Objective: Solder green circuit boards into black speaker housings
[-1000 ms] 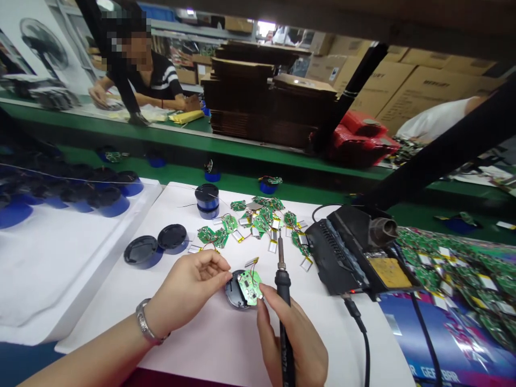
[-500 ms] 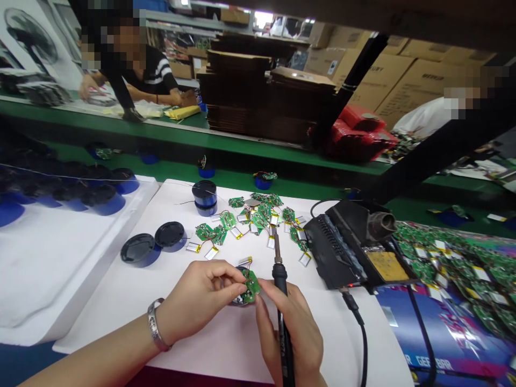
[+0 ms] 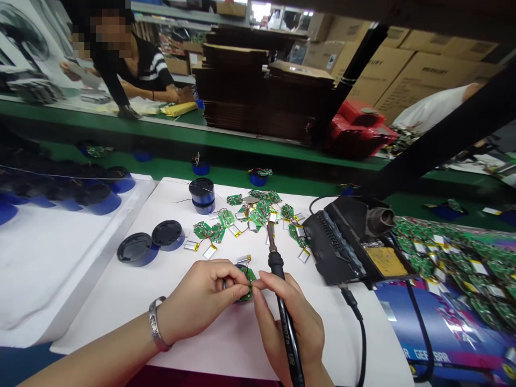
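My left hand [image 3: 213, 287] has its thumb and index finger closed at a green circuit board [image 3: 245, 293], which sits over a round dark base mostly hidden by my fingers. A small silver battery cell [image 3: 243, 259] with a yellow end is wired to the board and lies just beyond it. In my right hand [image 3: 292, 317] rests a black soldering iron [image 3: 277, 263], its tip pointing away from me toward the pile of boards. The right thumb and index fingertips meet the left fingertips above the board; any thin wire between them is too small to make out.
Beyond my hands lie several green boards with battery cells [image 3: 258, 212]. Round black-and-blue housings [image 3: 167, 235] stand at left. A soldering station [image 3: 342, 242] and its cable are at right, near more boards [image 3: 447, 269]. A person [image 3: 149, 72] works across the bench.
My right fingertips have moved over the board to meet the left ones. The soldering iron's tip has swung slightly left, and the board is more covered. The view has shifted a little.
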`<state>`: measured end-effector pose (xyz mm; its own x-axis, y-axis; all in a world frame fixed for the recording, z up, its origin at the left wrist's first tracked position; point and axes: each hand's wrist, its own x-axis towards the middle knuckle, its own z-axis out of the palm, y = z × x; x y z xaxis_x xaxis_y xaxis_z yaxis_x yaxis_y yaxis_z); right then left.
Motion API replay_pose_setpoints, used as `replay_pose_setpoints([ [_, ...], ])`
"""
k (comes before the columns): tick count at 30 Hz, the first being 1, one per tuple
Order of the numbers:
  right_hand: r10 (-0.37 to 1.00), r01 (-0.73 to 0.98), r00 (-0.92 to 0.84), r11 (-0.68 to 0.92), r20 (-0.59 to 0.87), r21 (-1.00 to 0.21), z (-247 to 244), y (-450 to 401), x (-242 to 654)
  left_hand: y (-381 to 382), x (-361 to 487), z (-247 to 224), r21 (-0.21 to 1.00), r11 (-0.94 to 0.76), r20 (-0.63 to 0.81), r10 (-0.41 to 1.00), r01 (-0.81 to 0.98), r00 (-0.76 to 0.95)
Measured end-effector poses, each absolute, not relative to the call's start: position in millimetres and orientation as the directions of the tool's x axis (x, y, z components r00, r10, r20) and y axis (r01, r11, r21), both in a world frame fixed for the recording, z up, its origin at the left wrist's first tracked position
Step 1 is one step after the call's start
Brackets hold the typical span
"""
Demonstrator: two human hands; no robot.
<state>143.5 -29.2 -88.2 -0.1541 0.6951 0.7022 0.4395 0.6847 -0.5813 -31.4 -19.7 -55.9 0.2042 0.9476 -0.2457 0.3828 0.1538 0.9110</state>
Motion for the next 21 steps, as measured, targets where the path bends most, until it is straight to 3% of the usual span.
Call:
replay_pose_setpoints([
  [6, 0.741, 0.436, -0.165, 0.647, 0.651, -0.626, -83.7, -28.6, 147.2, -16.1, -34.4, -53.2, 0.91, 0.035, -0.17, 0.941, 0.413, 0.293],
  [21, 0.768, 0.4, -0.177, 0.628, 0.616, -0.668, -85.1, -30.5, 143.4, -17.6, -31.5, -55.4, 0.861, -0.103, -0.053, 0.955, 0.497, 0.291],
])
